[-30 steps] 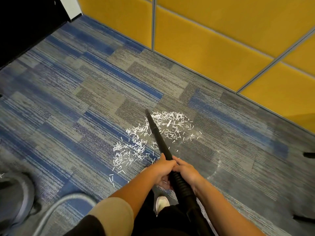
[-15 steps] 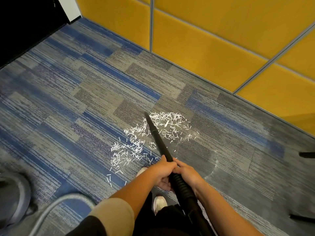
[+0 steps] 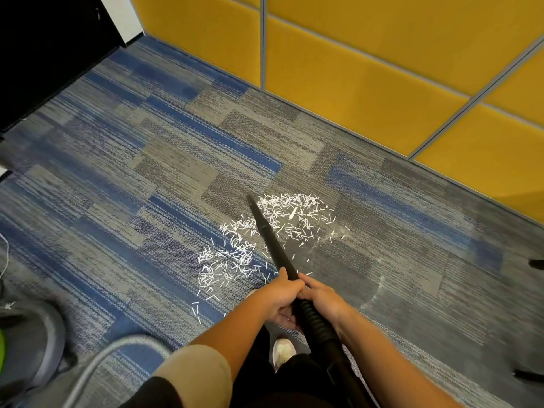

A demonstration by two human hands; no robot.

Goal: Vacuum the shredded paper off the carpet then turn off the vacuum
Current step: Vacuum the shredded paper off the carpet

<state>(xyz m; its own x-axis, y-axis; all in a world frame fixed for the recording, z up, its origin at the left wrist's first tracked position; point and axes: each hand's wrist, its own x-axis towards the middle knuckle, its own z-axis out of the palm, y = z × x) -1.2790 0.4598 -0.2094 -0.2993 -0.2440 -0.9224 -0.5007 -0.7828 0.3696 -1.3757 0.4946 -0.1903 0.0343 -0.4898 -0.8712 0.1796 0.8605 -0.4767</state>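
Little has moved: our left hand point(image 3: 279, 293) and right hand point(image 3: 323, 298) grip the long black vacuum tube point(image 3: 270, 242), with most white paper shreds point(image 3: 235, 260) still on the blue-grey carpet point(image 3: 147, 201).

Both hands, left hand point(image 3: 281, 293) and right hand point(image 3: 322, 297), grip a black vacuum wand point(image 3: 272, 240) whose tip rests amid shredded paper point(image 3: 235, 254) on blue-grey carpet point(image 3: 147, 178).

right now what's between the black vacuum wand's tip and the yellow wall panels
Only bare grey-and-blue carpet, in the head view; the white paper shreds lie beside the black wand tip.
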